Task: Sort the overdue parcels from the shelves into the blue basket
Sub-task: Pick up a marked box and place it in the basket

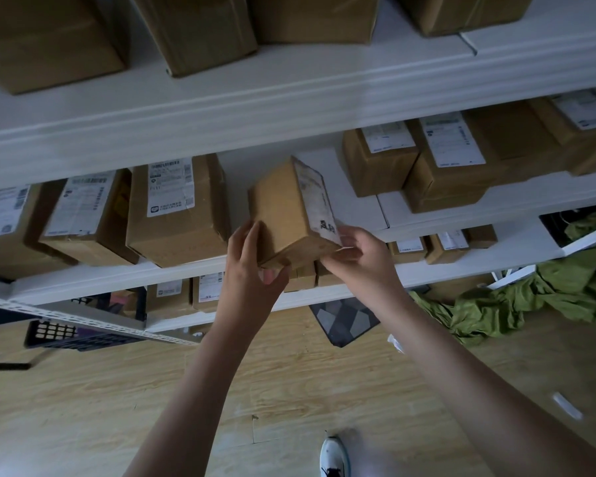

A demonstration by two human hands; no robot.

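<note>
A small brown cardboard parcel [286, 211] with a white label on its right face is held tilted in front of the middle white shelf [386, 215]. My left hand [252, 266] grips its lower left side, fingers curled under the bottom edge. My right hand [362, 259] pinches its lower right corner at the label. A dark, grid-walled basket [54, 333] shows partly under the shelf frame at the lower left; its colour is hard to tell.
Several labelled brown parcels [176, 211] fill the white shelves on both sides and above and below. Crumpled green cloth [530, 297] lies on the wooden floor at the right, next to a patterned grey mat [344, 321]. A white shoe [334, 457] shows at the bottom.
</note>
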